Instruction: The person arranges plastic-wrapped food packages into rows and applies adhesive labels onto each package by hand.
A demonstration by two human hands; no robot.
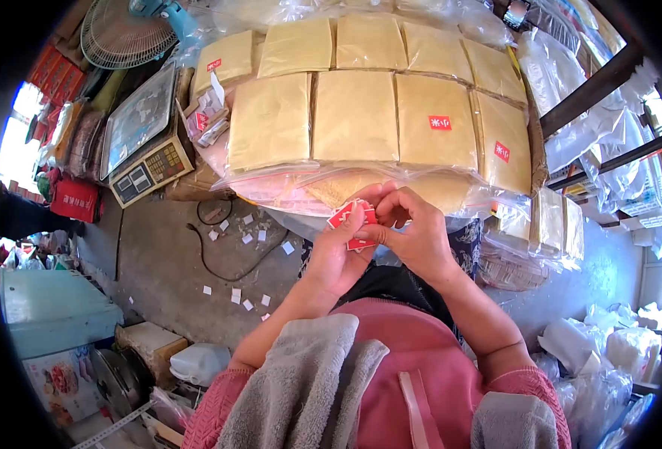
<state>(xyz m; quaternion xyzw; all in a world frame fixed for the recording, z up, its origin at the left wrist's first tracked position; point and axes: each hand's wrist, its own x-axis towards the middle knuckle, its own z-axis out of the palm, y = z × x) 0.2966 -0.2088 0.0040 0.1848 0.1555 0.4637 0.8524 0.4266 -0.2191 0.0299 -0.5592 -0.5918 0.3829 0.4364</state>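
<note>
My left hand [337, 254] is closed around a small bunch of red labels [340, 217] with white marks, held just in front of the table's near edge. Thumb and fingers of my right hand [421, 236] are pinched at the lower right side of the same bunch, on a red label [359, 244]. Beyond my hands lie rows of clear plastic bags [355, 112] with flat yellow contents. One bag has a red label [439, 123] with white characters, and another bears a tilted red label [502, 151].
A scale [149, 170] stands at the left, beside a small open box [205, 120] of labels. Behind it is a fan [125, 34]. White paper squares [236, 294] and a black cable [205, 258] lie on the floor. More filled bags [548, 221] sit lower right.
</note>
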